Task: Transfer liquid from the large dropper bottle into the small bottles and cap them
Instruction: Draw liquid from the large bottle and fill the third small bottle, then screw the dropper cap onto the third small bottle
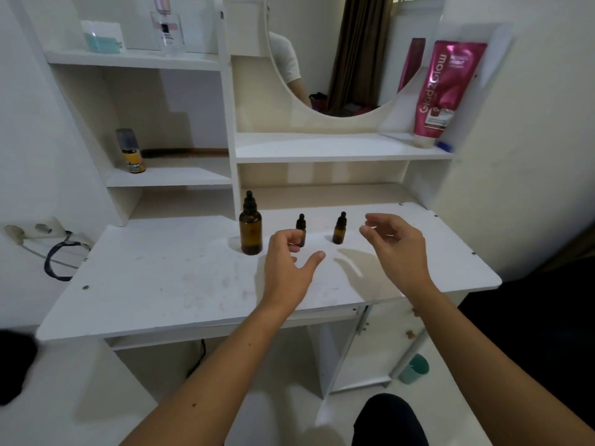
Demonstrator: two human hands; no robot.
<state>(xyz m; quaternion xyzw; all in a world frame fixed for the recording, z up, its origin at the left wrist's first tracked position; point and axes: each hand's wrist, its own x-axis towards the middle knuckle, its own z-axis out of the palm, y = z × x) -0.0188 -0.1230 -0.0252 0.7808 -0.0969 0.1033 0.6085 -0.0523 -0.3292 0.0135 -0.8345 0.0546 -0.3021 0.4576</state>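
Note:
A large amber dropper bottle point(250, 228) with a black dropper cap stands upright near the back of the white vanity top point(161, 278). Right of it stand two small amber bottles with black dropper caps: one point(301, 224) partly hidden behind my left fingers, the other point(339, 229) in plain view. My left hand point(288, 268) hovers just in front of the first small bottle, fingers loosely curled, holding nothing. My right hand point(394, 246) hovers to the right of the second small bottle, fingers apart and empty.
Shelves rise behind the top: a small yellow spray can point(132, 152) on the left shelf, a pink tube point(442, 91) on the right shelf, a perfume bottle point(167, 30) higher up. A round mirror point(338, 53) sits above. A wall socket with a black cable point(58, 252) is at the left.

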